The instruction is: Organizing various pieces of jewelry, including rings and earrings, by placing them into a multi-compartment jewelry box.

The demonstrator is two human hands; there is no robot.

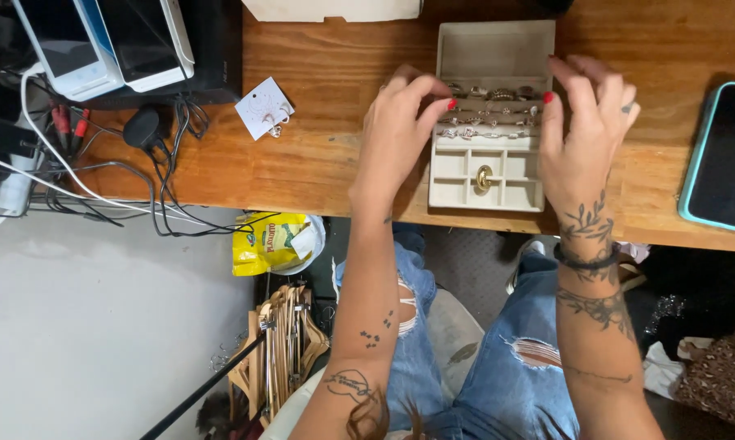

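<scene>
On the wooden table, which fills the upper part of the view, an open cream jewellery box sits near the front edge, its lid tipped back. Below the table edge the person's knees show in torn blue jeans. At the far right lies a phone in a teal case, screen dark. At the top left two white card readers stand above a tangle of black and white cables. Under the table a bundle of wooden hangers leans beside a yellow snack bag.

The left hand rests at the left edge of the box, fingers curled, thumb and forefinger pinched together over the rows of rings; whether a ring is caught between them I cannot tell. The right hand hovers at the right edge, fingers loosely bent, its thumb tip touching the ring rows, gripping nothing that shows. A white earring card lies on the table well left of the box. In the lower compartments one gold ring stands alone in the middle cell.
</scene>
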